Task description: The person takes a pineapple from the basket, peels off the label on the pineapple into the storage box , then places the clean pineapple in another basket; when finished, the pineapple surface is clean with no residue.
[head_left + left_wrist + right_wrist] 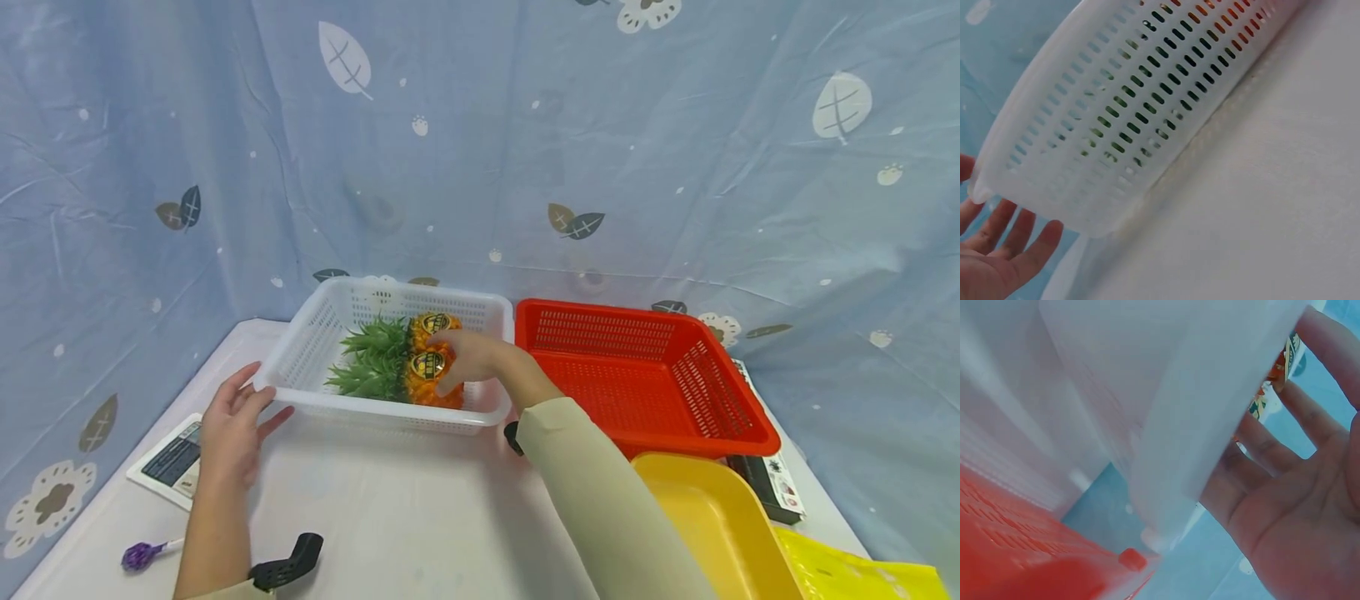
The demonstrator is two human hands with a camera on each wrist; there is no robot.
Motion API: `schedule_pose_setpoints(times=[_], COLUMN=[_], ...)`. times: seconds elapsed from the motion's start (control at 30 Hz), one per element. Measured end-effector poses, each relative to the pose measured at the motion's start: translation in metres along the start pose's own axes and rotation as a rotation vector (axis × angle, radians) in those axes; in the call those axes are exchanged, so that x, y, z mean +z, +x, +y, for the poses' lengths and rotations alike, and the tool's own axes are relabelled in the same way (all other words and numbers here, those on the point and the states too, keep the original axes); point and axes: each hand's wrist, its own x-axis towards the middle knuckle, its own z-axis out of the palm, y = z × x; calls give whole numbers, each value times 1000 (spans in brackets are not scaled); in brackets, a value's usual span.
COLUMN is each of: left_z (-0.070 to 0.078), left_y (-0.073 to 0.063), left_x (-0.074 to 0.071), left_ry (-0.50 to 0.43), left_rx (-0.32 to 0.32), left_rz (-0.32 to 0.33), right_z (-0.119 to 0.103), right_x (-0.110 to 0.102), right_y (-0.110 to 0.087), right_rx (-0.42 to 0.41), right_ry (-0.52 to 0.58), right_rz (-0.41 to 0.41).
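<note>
A white perforated basket (390, 405) stands at the back of the table. Inside lie two orange pineapples (424, 373) side by side, each with a dark label and green leaves pointing left. My left hand (234, 421) pinches the basket's near-left corner, thumb over the rim and other fingers spread below it. Reaching over the right rim, my right hand (474, 357) lies over the pineapples with thumb and forefinger apart. In the right wrist view its fairly straight fingers pass behind the white rim, fingertips right at an orange pineapple (1277, 370).
To the right sits a red basket (600, 375), with a yellow tray (697, 500) in front and a yellow packet (855, 575) beside that. A black-and-white box (780, 492) is partly under the red basket. At left lie a white dark-panelled item (168, 458) and a purple lollipop (141, 556).
</note>
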Motion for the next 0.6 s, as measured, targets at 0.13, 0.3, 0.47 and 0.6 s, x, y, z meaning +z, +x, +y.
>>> schedule_pose_setpoints(times=[0.13,0.3,0.47,0.6], left_z=[-1,-1,-3,-5], left_y=[1,1,2,2], left_x=[2,4,2,1], left_ry=[-84,-88,-74,-71], left_rx=[-27,-43,-48,-39], left_rz=[-1,10,11,13], right_z=[-3,-6,-5,-3], right_x=[-1,0,3,5], right_y=[2,6,9,10], right_rx=[24,66,75,60], right_ry=[-41,-98,-85,-76], right_rz=[-19,-61,-91,-62])
